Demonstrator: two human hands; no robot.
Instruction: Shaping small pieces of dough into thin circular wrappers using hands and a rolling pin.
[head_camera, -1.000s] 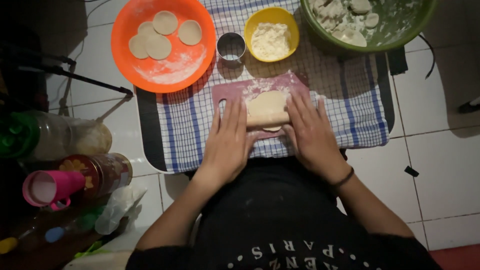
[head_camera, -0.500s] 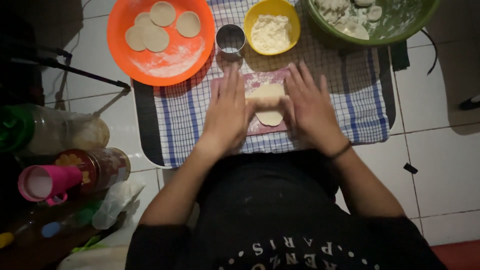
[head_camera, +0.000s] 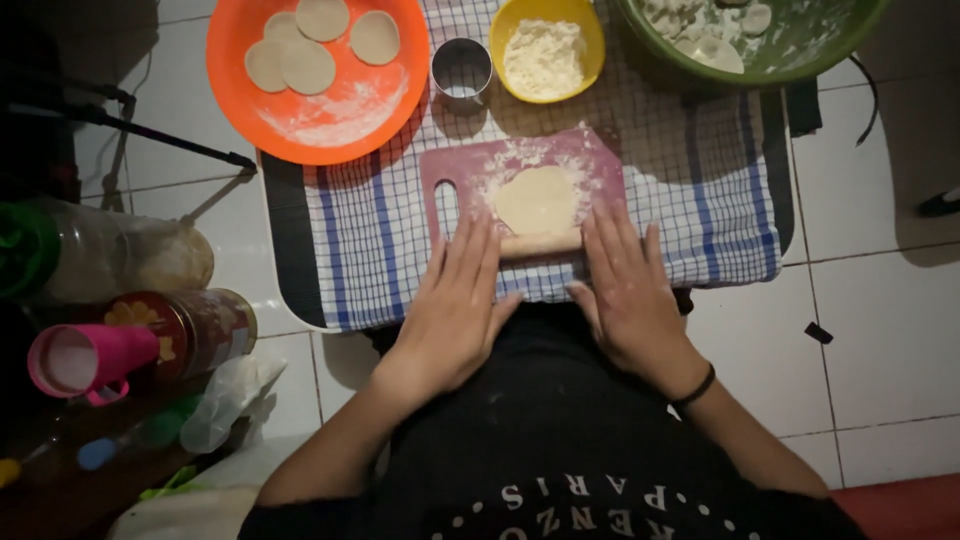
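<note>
Both flat, open hands (head_camera: 455, 300) (head_camera: 625, 290) press the rolling pin (head_camera: 540, 243) below the dough disc (head_camera: 538, 198); uneven pressure could tear it.

A round red tin (head_camera: 195, 330) with a yellow-patterned label lies left of the checked cloth (head_camera: 370, 230), a clear plastic jar (head_camera: 110, 260) just beyond it.

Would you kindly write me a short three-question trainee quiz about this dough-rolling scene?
1. True or false: both hands rest on the wooden rolling pin.
2. How many flat dough discs lie on the round orange plastic plate?
3. What sits between that plate and the yellow bowl of flour: A) a spoon, B) a round metal cutter, C) a knife?

Key:
1. True: left hand and right hand flank the flattened dough on the pink cutting board.
2. Four.
3. B, the round metal cutter.
</note>
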